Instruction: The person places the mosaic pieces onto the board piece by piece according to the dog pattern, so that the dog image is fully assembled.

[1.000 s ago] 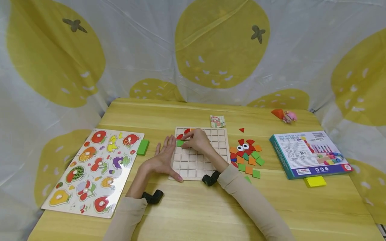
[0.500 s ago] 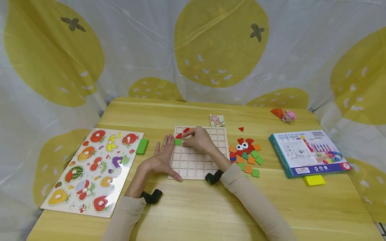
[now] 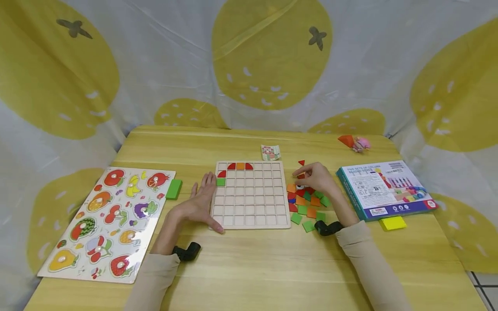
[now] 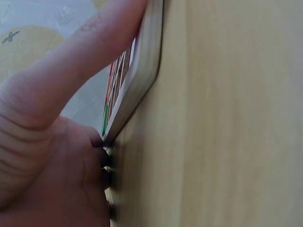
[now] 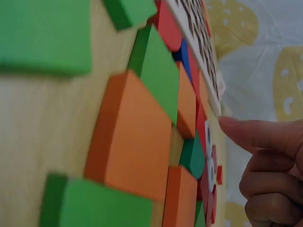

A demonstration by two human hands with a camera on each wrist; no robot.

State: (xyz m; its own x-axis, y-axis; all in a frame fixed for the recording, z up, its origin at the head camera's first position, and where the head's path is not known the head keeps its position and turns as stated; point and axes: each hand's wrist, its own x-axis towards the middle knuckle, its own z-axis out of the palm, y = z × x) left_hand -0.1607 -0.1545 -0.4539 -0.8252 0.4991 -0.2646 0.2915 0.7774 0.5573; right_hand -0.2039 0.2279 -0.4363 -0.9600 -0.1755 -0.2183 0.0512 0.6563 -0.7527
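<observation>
A wooden grid board (image 3: pixel 249 203) lies mid-table. My left hand (image 3: pixel 194 206) rests along its left side, fingers straight and thumb at the front left corner; the left wrist view shows the thumb over the board's edge (image 4: pixel 137 87). In the grid's upper left are an orange square (image 3: pixel 240 166), red quarter-circle pieces (image 3: pixel 221 174) and a green square (image 3: pixel 221 182). Over the loose pieces at the right, my right hand (image 3: pixel 318 178) has thumb and forefinger apart, with nothing visible between them. Below it lie orange squares (image 5: pixel 135 137), green squares (image 5: pixel 156 75) and googly eyes, partly hidden by the hand.
A fruit peg puzzle (image 3: pixel 109 224) lies at the left, beside a green block (image 3: pixel 173 189). To the right are a boxed toy set (image 3: pixel 385 190) and a yellow block (image 3: pixel 393 223). Behind the board sits a small picture card (image 3: pixel 270 152). A pink figure (image 3: pixel 361 144) stands farther back.
My right hand has left the green square in the grid and moved right, over the loose pieces. The left hand keeps its place at the board. The head view has shifted slightly.
</observation>
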